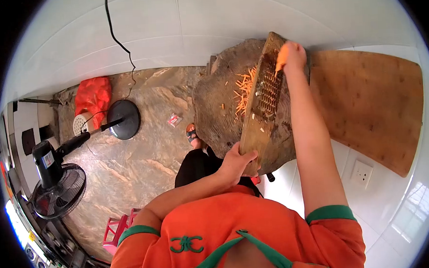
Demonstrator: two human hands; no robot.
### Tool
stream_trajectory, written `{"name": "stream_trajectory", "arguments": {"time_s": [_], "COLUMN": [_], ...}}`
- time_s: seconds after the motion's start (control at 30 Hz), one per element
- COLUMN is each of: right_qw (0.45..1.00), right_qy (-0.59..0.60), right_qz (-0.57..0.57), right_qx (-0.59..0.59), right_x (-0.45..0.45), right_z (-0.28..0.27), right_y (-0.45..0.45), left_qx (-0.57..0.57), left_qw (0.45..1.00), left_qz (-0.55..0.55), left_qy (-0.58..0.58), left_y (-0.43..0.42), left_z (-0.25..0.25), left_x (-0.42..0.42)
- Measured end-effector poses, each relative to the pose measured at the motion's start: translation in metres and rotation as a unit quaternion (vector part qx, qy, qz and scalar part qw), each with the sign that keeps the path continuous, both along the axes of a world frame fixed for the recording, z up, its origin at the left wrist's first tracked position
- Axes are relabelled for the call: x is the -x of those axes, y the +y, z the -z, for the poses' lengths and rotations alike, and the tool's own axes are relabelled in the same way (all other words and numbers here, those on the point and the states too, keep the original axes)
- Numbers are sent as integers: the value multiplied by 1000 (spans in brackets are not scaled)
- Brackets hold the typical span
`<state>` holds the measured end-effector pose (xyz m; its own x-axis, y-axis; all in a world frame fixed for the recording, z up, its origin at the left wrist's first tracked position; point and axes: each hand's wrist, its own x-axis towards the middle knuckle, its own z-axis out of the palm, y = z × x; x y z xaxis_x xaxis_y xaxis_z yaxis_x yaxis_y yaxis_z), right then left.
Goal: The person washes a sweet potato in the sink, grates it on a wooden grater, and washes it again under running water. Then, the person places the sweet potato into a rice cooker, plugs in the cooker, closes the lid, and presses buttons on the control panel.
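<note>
A long wooden grater [265, 100] slants across a round dark wooden block [218, 110]. My left hand [236, 162] is closed round its lower end, near my body. Near the grater's upper end, my right hand [295, 55] is closed on an orange carrot [282, 57], which touches or hovers just over the rough grating face; which of the two is hard to tell. Orange shreds [245, 92] lie in a loose heap on the block, left of the grater. A small orange bit [223, 106] sits apart from them.
A wooden board [366, 98] stands at the right by the tiled wall. On the left are a black fan [59, 188] with its round base [124, 119], a red bag [93, 98], and a pink stool [116, 231]. A small packet [174, 120] lies on the floor.
</note>
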<state>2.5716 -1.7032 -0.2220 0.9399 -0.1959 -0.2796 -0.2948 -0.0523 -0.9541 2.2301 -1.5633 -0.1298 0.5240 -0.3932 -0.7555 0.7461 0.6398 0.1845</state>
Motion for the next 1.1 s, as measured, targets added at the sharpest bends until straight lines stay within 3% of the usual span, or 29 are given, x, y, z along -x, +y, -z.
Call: {"name": "stream_trajectory", "arguments": {"time_s": [0.07,0.13,0.23,0.4,0.5,0.57,0.63,0.67,0.77,0.87,1.0,1.07,1.1], "right_qw": [959,895,861,959,997,987,928,913,953,907,892,990,991], "right_qy": [50,45,66,64,-3,-19,-144,-143,-60,-110,-159,-67,-13], "right_qz": [62,93,0,13,-60,-119,-174,-163,-174,-166,-99,57,128], "right_qx": [-272,-434,-503,-275,-41,111,297,346,242,371,412,111,-48], "right_x": [-4,32,60,88,121,153,172,170,142,102,60,40,29], "right_z": [-9,-52,-66,-74,-85,-88,-74,-74,-78,-61,-32,-33,-33], "right_y": [-12,-18,-24,-6,17,36,47,52,58,60,56,39,27], "left_qx": [-10,-2,10,21,12,5,3,2,19,13,7,-16,-21], "left_qw": [1000,1000,1000,1000,1000,1000,1000,1000,1000,1000,1000,1000,1000], "left_qz": [19,24,19,12,5,1,-3,-5,-2,-14,-7,-9,-8], "left_qy": [8,3,-9,-10,-2,9,-4,-9,-4,7,-3,-11,-10], "left_y": [1,1,-1,2,1,0,-1,-1,6,3,2,-1,1], "left_z": [1,3,8,5,4,4,6,7,9,4,8,7,7], "left_x": [-2,-2,0,0,0,0,0,1,0,1,1,2,0]}}
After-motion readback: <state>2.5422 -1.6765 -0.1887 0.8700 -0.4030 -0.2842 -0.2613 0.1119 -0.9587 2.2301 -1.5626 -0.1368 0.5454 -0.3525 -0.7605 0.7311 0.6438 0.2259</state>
